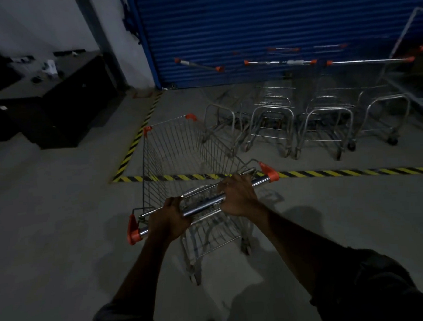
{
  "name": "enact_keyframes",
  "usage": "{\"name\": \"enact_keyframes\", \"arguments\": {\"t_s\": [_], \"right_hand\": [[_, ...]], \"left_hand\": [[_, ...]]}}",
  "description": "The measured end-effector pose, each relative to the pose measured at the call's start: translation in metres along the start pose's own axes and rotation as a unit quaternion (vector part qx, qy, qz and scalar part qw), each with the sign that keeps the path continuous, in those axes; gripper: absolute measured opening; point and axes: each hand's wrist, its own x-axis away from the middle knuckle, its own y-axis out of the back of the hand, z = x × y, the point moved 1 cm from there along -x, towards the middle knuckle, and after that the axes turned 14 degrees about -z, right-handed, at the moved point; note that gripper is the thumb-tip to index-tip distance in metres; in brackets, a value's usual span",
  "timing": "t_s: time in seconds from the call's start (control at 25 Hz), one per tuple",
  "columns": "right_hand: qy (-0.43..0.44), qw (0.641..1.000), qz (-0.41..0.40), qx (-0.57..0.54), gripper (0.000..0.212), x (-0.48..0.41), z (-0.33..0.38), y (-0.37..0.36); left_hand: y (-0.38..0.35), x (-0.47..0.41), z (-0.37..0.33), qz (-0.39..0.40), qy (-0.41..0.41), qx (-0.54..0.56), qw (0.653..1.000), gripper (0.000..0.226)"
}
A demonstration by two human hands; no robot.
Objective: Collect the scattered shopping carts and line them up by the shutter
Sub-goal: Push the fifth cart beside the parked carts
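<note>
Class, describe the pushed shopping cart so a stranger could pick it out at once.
Start at the blue shutter, where a row of carts stands parked. Nearer, straddling the striped floor tape, is a lone cart. Only it has a left hand and right hand gripping its handle.

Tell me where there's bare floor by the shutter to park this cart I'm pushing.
Free: the floor strip between the slanted striped tape and the leftmost parked cart, up to the shutter; your cart points there. Also bare floor between that tape and the dark cabinet. Crowded: to the right, parked carts stand side by side along the shutter.
</note>
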Motion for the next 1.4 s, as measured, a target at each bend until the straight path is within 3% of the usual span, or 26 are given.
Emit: {"name": "enact_keyframes", "arguments": {"t_s": [0.24, 0.4, 0.64, 0.76, 0.96, 1.24, 1.4], "right_hand": [[-0.021, 0.999, -0.025, 0.002, 0.043, -0.142, 0.000, -0.067], [-0.005, 0.999, -0.027, -0.022, 0.051, -0.230, 0.002, -0.113], [-0.003, 1.000, -0.020, -0.002, 0.035, -0.357, -0.005, -0.173], [-0.010, 0.999, -0.027, 0.013, 0.040, -0.426, -0.004, -0.209], [0.009, 1.000, -0.026, 0.006, 0.039, -0.537, 0.004, -0.266], [0.018, 0.999, -0.039, -0.026, 0.035, -0.680, 0.025, -0.339], [-0.001, 0.999, -0.049, -0.014, 0.045, -0.764, 0.036, -0.387]], "left_hand": [[-0.021, -0.154, 0.062, -0.010, -0.010, -0.006, 1.000, 0.084], [-0.035, -0.249, 0.108, 0.010, -0.027, -0.010, 1.000, 0.086], [-0.046, -0.377, 0.144, 0.006, -0.017, 0.004, 1.000, 0.079], [-0.059, -0.448, 0.173, -0.018, -0.021, 0.002, 1.000, 0.083], [-0.068, -0.570, 0.236, 0.029, -0.014, 0.043, 0.999, 0.088], [-0.082, -0.722, 0.314, -0.006, -0.028, 0.024, 0.999, 0.078], [-0.094, -0.815, 0.364, 0.004, -0.046, 0.066, 0.997, 0.077]]}}
